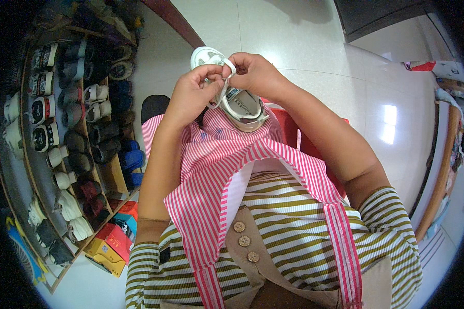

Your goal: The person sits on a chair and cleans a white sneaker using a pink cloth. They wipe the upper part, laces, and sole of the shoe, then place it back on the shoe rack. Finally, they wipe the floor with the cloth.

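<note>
A light sneaker (247,110) rests on the lap over a pink-and-white striped apron (212,154), its toe pointing away and its opening towards me. At the front of the shoe, both hands pinch a white shoelace (229,66). My left hand (201,87) holds the lace between thumb and fingers, left of the shoe's tongue. My right hand (253,73) grips it from the right, its fingertips close to those of the left. The lace forms a loop between them. Part of the shoe's middle is hidden behind the fingers.
A wooden shoe rack (112,174) with many shoes stands on the left. Shoe boxes (108,247) sit on the floor beside it. A red seat (307,135) shows beneath me. Glossy floor tiles (321,85) lie ahead, and a padded brown-edged piece of furniture (440,166) is at the right.
</note>
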`<action>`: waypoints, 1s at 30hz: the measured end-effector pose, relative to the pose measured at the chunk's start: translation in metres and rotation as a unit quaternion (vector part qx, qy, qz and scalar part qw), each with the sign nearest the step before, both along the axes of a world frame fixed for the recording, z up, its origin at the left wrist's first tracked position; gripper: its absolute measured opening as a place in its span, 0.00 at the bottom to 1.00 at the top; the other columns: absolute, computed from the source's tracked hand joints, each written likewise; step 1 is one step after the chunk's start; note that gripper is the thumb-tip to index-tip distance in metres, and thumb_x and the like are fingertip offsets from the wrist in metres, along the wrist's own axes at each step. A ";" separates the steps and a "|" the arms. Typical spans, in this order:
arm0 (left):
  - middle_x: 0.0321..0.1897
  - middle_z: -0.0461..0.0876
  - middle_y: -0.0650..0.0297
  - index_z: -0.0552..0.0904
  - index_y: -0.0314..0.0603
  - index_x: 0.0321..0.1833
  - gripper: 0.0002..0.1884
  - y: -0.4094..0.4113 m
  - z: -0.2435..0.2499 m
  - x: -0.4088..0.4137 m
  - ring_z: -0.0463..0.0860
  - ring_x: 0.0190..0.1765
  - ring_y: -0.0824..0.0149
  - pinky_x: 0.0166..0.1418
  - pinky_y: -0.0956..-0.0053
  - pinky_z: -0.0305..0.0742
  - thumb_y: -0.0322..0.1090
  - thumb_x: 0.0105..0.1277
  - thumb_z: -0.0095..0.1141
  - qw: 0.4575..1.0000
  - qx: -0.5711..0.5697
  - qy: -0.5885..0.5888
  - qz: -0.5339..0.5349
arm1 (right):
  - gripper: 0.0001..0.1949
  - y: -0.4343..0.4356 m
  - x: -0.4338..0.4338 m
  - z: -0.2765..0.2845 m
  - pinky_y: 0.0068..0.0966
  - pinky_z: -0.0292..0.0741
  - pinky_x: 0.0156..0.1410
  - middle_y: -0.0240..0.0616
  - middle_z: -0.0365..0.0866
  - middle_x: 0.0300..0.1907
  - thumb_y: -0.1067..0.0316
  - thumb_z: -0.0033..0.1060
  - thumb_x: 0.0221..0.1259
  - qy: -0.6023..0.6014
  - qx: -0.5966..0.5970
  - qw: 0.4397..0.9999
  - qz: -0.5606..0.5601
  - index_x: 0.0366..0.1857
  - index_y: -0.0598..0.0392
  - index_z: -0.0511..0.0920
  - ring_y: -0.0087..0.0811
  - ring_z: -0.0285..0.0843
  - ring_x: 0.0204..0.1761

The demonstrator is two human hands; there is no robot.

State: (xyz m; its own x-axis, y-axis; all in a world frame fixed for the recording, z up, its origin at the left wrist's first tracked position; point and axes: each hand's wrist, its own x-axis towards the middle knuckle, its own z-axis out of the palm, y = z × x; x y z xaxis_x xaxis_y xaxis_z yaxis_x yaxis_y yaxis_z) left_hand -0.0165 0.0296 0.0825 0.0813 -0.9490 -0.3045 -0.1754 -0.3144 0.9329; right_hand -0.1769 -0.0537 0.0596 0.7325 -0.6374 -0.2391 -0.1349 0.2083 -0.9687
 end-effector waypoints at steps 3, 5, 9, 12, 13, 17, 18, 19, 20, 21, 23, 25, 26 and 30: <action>0.30 0.79 0.70 0.80 0.33 0.49 0.12 0.000 -0.003 -0.001 0.74 0.28 0.81 0.31 0.85 0.69 0.26 0.63 0.55 0.999 0.005 0.035 0.003 | 0.11 0.004 0.002 -0.005 0.25 0.73 0.40 0.38 0.80 0.30 0.71 0.62 0.45 0.033 -0.082 0.996 -0.033 0.35 0.58 0.79 0.29 0.77 0.32; 0.30 0.80 0.70 0.80 0.33 0.49 0.11 -0.002 -0.005 -0.001 0.73 0.27 0.81 0.31 0.85 0.69 0.27 0.64 0.54 0.999 0.014 0.044 0.004 | 0.11 0.007 0.003 -0.007 0.28 0.73 0.40 0.43 0.79 0.31 0.72 0.61 0.45 0.033 -0.190 0.980 -0.053 0.36 0.59 0.79 0.35 0.78 0.33; 0.30 0.80 0.69 0.80 0.32 0.48 0.11 -0.002 -0.007 0.000 0.73 0.26 0.80 0.30 0.84 0.69 0.29 0.66 0.52 0.999 0.032 0.033 0.009 | 0.12 0.009 0.003 -0.010 0.32 0.74 0.40 0.50 0.77 0.33 0.72 0.59 0.46 0.024 -0.301 0.951 -0.065 0.37 0.60 0.78 0.43 0.78 0.34; 0.29 0.80 0.68 0.81 0.33 0.47 0.11 -0.004 -0.008 0.003 0.74 0.26 0.79 0.30 0.83 0.70 0.30 0.66 0.52 0.999 0.030 0.030 0.005 | 0.11 0.007 0.003 -0.010 0.33 0.74 0.40 0.48 0.77 0.32 0.72 0.60 0.46 0.027 -0.280 0.958 -0.063 0.37 0.60 0.79 0.42 0.78 0.33; 0.31 0.81 0.68 0.80 0.34 0.48 0.11 -0.007 -0.008 0.005 0.75 0.28 0.79 0.32 0.83 0.71 0.30 0.66 0.52 1.000 0.023 0.008 0.010 | 0.11 0.007 0.003 -0.009 0.32 0.74 0.41 0.48 0.77 0.32 0.72 0.60 0.46 0.029 -0.254 0.965 -0.064 0.36 0.60 0.79 0.41 0.78 0.33; 0.49 0.81 0.61 0.79 0.38 0.53 0.13 -0.031 -0.001 0.033 0.80 0.40 0.72 0.42 0.79 0.76 0.29 0.67 0.51 0.972 -0.064 -0.225 -0.010 | 0.09 0.006 0.003 -0.008 0.26 0.75 0.45 0.39 0.79 0.33 0.75 0.58 0.50 0.042 -0.154 0.986 -0.047 0.37 0.59 0.78 0.30 0.78 0.35; 0.52 0.79 0.60 0.78 0.39 0.54 0.14 -0.043 0.003 0.044 0.80 0.44 0.69 0.44 0.77 0.77 0.29 0.67 0.50 0.940 -0.130 -0.314 -0.028 | 0.09 0.006 0.003 -0.008 0.23 0.75 0.46 0.36 0.79 0.32 0.76 0.57 0.52 0.044 -0.134 0.989 -0.038 0.38 0.59 0.77 0.25 0.77 0.36; 0.56 0.77 0.59 0.78 0.39 0.55 0.15 -0.055 0.008 0.055 0.81 0.47 0.66 0.47 0.75 0.78 0.28 0.66 0.50 0.895 -0.194 -0.400 -0.045 | 0.09 0.007 0.003 -0.008 0.23 0.75 0.46 0.36 0.79 0.32 0.76 0.58 0.52 0.052 -0.139 0.988 -0.035 0.38 0.59 0.77 0.25 0.77 0.36; 0.61 0.73 0.57 0.77 0.39 0.56 0.16 -0.067 0.014 0.067 0.78 0.54 0.61 0.53 0.72 0.76 0.27 0.66 0.50 0.841 -0.241 -0.481 -0.062 | 0.09 0.008 0.003 -0.008 0.22 0.75 0.46 0.36 0.78 0.32 0.76 0.58 0.52 0.056 -0.150 0.987 -0.034 0.38 0.59 0.77 0.24 0.76 0.36; 0.65 0.69 0.56 0.76 0.39 0.57 0.17 -0.080 0.022 0.079 0.75 0.60 0.57 0.59 0.69 0.74 0.27 0.65 0.49 0.776 -0.285 -0.557 -0.078 | 0.09 0.009 0.003 -0.007 0.22 0.75 0.45 0.35 0.78 0.32 0.76 0.58 0.52 0.051 -0.167 0.984 -0.031 0.38 0.59 0.77 0.24 0.76 0.36; 0.67 0.67 0.57 0.74 0.39 0.59 0.18 -0.104 0.034 0.095 0.70 0.65 0.53 0.65 0.66 0.68 0.27 0.65 0.48 0.754 -0.294 -0.585 -0.055 | 0.09 0.009 0.003 -0.007 0.24 0.74 0.44 0.39 0.78 0.32 0.74 0.59 0.49 0.049 -0.153 0.986 -0.040 0.37 0.58 0.78 0.29 0.76 0.35; 0.68 0.64 0.60 0.72 0.41 0.61 0.20 -0.121 0.048 0.110 0.71 0.63 0.53 0.62 0.65 0.71 0.26 0.64 0.47 0.737 -0.257 -0.623 -0.046 | 0.10 0.010 0.004 -0.005 0.30 0.74 0.43 0.47 0.79 0.35 0.71 0.61 0.46 0.056 -0.160 0.984 -0.048 0.36 0.57 0.79 0.38 0.79 0.37; 0.69 0.64 0.61 0.71 0.41 0.61 0.21 -0.131 0.054 0.115 0.73 0.61 0.53 0.61 0.64 0.72 0.26 0.64 0.47 0.733 -0.227 -0.638 -0.062 | 0.10 0.010 0.004 -0.004 0.31 0.73 0.44 0.47 0.78 0.35 0.70 0.61 0.47 0.073 -0.176 0.981 -0.043 0.36 0.58 0.79 0.39 0.78 0.37; 0.70 0.62 0.64 0.69 0.43 0.62 0.23 -0.149 0.067 0.124 0.80 0.50 0.52 0.50 0.59 0.77 0.25 0.61 0.46 0.670 -0.152 -0.719 -0.100 | 0.10 0.012 0.005 0.001 0.32 0.73 0.43 0.48 0.77 0.34 0.70 0.59 0.47 0.070 -0.191 0.978 -0.049 0.35 0.59 0.78 0.43 0.77 0.36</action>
